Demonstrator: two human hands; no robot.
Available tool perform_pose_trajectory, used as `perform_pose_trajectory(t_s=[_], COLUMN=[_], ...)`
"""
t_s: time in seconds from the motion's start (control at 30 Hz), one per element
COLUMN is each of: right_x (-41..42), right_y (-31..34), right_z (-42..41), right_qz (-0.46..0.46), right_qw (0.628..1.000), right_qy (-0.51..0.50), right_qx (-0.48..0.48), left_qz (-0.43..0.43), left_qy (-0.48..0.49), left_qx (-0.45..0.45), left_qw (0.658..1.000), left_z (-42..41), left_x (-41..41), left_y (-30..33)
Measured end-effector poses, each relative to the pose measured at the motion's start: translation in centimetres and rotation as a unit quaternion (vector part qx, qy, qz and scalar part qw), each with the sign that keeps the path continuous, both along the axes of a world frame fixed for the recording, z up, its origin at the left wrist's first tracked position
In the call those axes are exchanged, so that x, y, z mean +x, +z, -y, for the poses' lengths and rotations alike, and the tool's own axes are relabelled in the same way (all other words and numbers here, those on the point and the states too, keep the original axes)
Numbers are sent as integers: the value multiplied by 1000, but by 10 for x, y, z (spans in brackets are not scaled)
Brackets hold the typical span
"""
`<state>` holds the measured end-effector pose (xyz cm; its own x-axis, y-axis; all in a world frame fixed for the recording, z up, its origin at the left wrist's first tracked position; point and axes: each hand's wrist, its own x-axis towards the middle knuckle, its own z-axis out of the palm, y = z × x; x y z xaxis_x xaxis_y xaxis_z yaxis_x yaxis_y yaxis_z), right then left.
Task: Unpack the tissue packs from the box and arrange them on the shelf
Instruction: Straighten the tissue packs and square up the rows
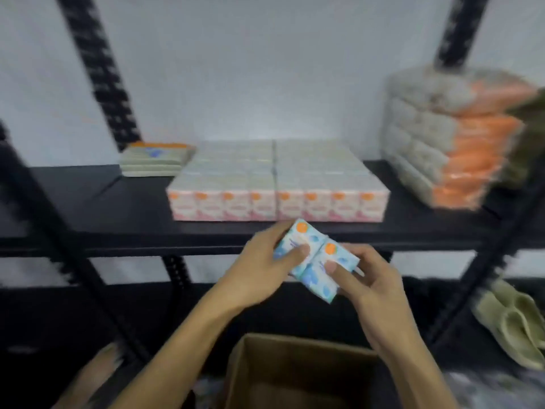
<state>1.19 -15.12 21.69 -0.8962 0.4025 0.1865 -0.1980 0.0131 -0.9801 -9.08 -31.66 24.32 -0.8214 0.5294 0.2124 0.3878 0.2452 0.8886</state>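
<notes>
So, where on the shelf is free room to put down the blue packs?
Bare shelf lies left of the pink packs, in front of the flat stack. A narrow strip runs along their front. The right end is crowded by the orange bundles.

Open shelf room lies at the left end and along the front edge.
On the shelf (88,196), a pink pack block (277,184) fills the middle, a wrapped stack (448,137) blocks the right end, and flat packs (156,157) sit back-left.

Two blue tissue packs (315,261), eight pink packs (278,205) fronting, one box (298,370).
</notes>
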Motion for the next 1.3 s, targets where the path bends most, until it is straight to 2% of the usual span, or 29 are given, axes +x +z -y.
perform_pose_trajectory(t_s=[0.1, 0.23, 0.4, 0.5, 0.67, 0.8, 0.87, 0.93, 1.0, 1.1, 1.17, 1.23, 1.3], right_x=[-47, -116, -195, -234, -274, -282, -286, -293, -305, -330, -351, -372, -389], right_y=[41, 75, 91, 93, 91, 91, 94, 101, 107, 114, 116, 113, 108], right_z=[52, 109, 142, 140, 134, 129, 128, 128, 131, 144, 158, 175, 188], right_qz=[-17, -21, -19, 22, 78, 85, 90, 95, 86, 45, 17, 6, 10], right_qw=[995, 983, 966, 960, 924, 918, 918, 921, 924, 925, 911, 877, 800], right_qy=[81, 139, 96, 64, 49, 77, 101, 129, 128, 109, 114, 126, 143], right_qx=[47, 115, 238, 272, 370, 379, 374, 356, 349, 362, 397, 464, 583], left_qz=[-33, -27, 51, 39, 27, -25, -33, 4, 53, 18, -29, -48, -60], left_qy=[80, 200, 296, 339, 302, 301, 288, 231, 173, 193, 227, 239, 251], left_qx=[32, 80, 57, 3, -104, -230, -255, -211, -122, -94, -100, -104, -116], left_qw=[996, 976, 952, 940, 947, 925, 923, 950, 976, 977, 968, 964, 959], left_z=[69, 138, 186, 196, 189, 185, 192, 205, 218, 220, 217, 215, 216], left_x=[-16, -43, -95, -130, -174, -192, -198, -199, -196, -190, -189, -189, -190], left_y=[34, 56, 54, 40, 19, 3, -2, -4, -3, -10, -18, -25, -29])
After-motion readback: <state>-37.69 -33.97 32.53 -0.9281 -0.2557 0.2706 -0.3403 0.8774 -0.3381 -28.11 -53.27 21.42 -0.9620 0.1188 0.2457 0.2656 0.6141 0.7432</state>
